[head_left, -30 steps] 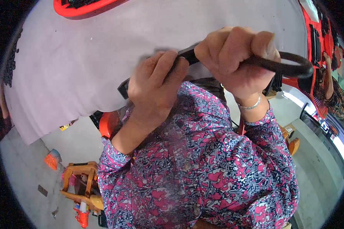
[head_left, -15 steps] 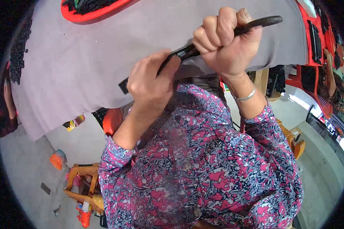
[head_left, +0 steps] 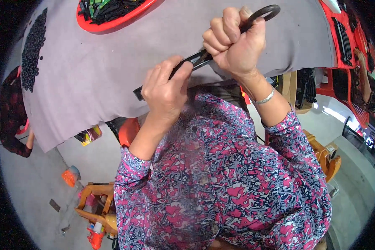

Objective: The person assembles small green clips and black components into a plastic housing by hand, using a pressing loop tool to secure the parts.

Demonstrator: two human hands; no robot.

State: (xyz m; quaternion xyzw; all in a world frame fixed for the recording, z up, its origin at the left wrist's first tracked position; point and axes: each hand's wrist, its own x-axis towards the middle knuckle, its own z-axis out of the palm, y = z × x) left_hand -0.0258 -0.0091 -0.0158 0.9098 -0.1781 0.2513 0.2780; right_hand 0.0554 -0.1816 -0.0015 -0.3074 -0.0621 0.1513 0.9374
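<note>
My right hand is closed in a fist around a black tool handle, whose rounded, hook-like end curls out above the thumb. My left hand is lower and to the left, its fingers wrapped over a narrow black strip-like piece. One squared end of that piece sticks out below the fingers. Between the two hands a dark, partly shiny length runs slantwise. I cannot tell where tool and piece meet, nor the exact kind of either. Both hands are above the near edge of a grey cloth-covered table.
A red basin with black and green pieces stands at the far left. Small black pieces are heaped on the left side. At right lie black strips on red, near another person's arm. Another person is at the left.
My right hand has shifted slightly left and twisted, so the handle's end now shows as a curved hook. My left hand keeps its grip. More of the person at the left shows.
</note>
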